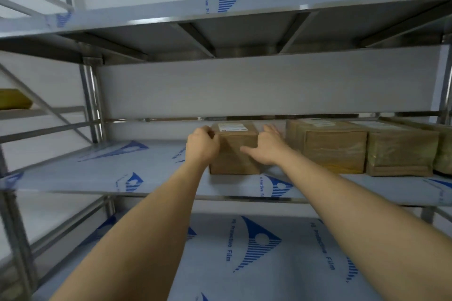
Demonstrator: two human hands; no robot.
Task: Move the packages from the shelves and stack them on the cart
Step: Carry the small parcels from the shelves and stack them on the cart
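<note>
Both bare forearms reaching forward and up, left hand (201, 145) curling its fingers inward, right hand (267, 148) spreading flat, thumb pointing left

Middle shelf (97, 173): a box (234, 151) stands on it at 12 o'clock.
Left hand (201, 145): on the box's 9 o'clock side.
Right hand (267, 148): on its 3 o'clock side.
Second box (330, 146): just beside the first at 3 o'clock.
Third box (401, 154): touching the second, farther toward 3 o'clock.
Lower shelf (244, 264): beneath, at 6 o'clock.
Top shelf (269, 0): overhead.
</note>
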